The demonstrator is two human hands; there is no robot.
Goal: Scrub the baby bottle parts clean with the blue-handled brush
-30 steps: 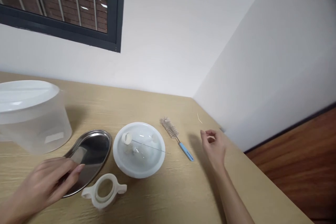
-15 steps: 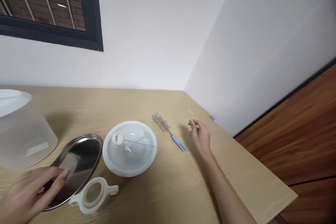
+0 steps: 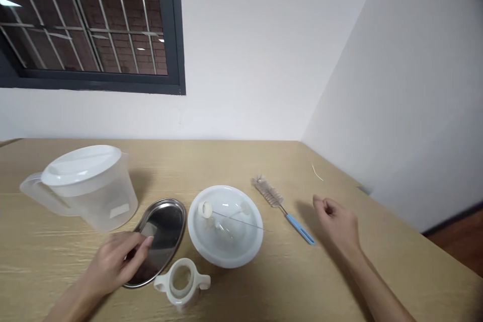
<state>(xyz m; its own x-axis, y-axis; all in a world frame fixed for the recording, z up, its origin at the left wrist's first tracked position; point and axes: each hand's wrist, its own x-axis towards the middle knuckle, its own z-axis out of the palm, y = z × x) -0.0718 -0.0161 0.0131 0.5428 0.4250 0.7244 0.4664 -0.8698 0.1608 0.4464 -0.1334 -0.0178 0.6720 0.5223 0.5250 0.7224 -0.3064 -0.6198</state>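
Observation:
My left hand (image 3: 118,261) hovers over the left edge of a shiny metal kidney-shaped tray (image 3: 166,234), its thumb and fingers curled together; whether anything is between them is hidden. To the right of the bottle brush, my right hand (image 3: 337,221) is closed in a loose curl with nothing visible in it. The brush (image 3: 298,229) has a blue handle and pale bristles. A white bowl (image 3: 226,259) holds clear glass-like pieces and a small white ring-shaped piece (image 3: 206,210), from which a thin rod crosses the rim. A white two-handled cup (image 3: 182,299) stands in front.
A translucent lidded pitcher (image 3: 101,201) stands at the left. A thin pale strip (image 3: 317,173) lies near the back right of the wooden table (image 3: 211,158). Behind are a white wall and a barred window (image 3: 94,25).
The view has swung left, so everything sits farther right and the whole pitcher shows. The fingers of my right hand have curled in more.

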